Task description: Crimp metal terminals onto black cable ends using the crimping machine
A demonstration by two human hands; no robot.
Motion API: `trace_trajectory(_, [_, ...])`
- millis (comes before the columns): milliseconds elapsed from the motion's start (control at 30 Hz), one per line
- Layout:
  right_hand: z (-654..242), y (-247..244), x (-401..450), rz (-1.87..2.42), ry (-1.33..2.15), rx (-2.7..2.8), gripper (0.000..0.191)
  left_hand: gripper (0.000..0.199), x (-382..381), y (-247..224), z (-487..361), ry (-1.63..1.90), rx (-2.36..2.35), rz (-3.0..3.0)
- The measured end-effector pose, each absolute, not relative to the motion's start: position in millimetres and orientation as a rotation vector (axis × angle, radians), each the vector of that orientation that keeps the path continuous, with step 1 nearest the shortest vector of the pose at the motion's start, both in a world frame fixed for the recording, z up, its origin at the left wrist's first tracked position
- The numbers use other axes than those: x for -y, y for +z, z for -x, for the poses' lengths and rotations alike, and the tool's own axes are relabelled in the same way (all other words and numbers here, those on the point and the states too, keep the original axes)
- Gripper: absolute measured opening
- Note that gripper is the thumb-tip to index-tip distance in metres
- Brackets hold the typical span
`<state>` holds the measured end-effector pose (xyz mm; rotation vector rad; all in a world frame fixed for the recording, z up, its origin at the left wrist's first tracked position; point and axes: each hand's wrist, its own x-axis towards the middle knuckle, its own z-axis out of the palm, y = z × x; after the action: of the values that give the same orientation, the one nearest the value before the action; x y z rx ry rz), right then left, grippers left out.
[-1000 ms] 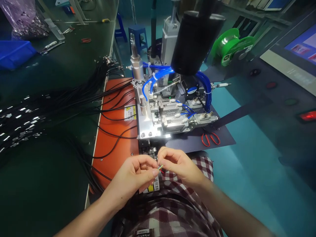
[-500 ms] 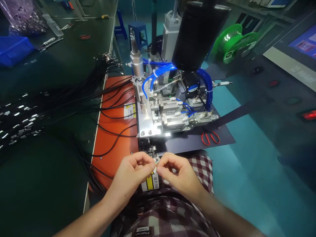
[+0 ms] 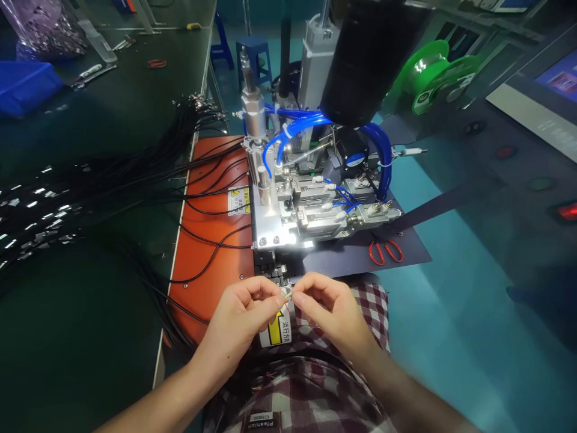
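Reference landmark: the metal machine [image 3: 306,204]. My left grip [image 3: 246,310] is positioned in front of the machine's near end, thumb and index finger clamped on a set of fine coloured wires [image 3: 287,296]. My right grip [image 3: 331,305] is beside it, thumb and index fingertip pressed together on the other end of the same wires. The wires lie between the two grips, just in front of the machine; a thin red strand points downward. The exact number of strands is hidden by my fingers.

Directly below the wires, at the near end of the machine, is a label [image 3: 276,331] with a yellow mark and black characters. To the left of the machine is an orange plate [image 3: 211,240]; several black cables [image 3: 216,246] cross it toward the machine. Further left, the dark bench [image 3: 90,337] carries a large cable bundle [image 3: 135,168]. A blue bin [image 3: 27,87] stands on the bench, far to the left of the machine. Red-handled scissors [image 3: 386,252] lie right of the machine's near end. A green spool [image 3: 417,75] is behind and to the right of the machine. Blue tubes [image 3: 306,123] arch over its top.
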<state>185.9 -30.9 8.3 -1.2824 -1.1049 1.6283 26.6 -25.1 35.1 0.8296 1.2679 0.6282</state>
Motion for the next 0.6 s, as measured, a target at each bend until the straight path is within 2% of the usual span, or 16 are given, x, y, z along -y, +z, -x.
trace_trajectory(600, [-174,-2,33,1.111,1.787,0.75,0.014,0.024,30,31,-28,0.65,-1.275,-0.886])
